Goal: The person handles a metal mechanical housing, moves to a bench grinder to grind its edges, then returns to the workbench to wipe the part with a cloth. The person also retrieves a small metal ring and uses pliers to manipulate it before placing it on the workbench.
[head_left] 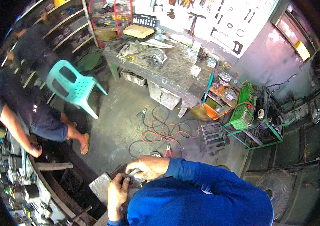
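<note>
My left hand (pixel 117 193) is closed, thumb and fingertips pinched together beside the right hand; what they hold, if anything, is too small to make out. In front of it, my right hand (pixel 150 167) curls round a small grey piece (pixel 133 173) whose kind I cannot tell. Both hands are over a worn grey flat surface (pixel 100 187), and my blue sleeve and body hide part of the work area. Just beyond the hands lie red-handled clamps (pixel 168 151) on the floor.
Red and black cables (pixel 163 132) coil across the floor, near a metal grate (pixel 213 137). A cluttered workbench (pixel 175 77) stands beyond. Two other people are at left, near a turquoise chair (pixel 71 88) and a tool-covered bench (pixel 41 188). A fan (pixel 276 190) is at right.
</note>
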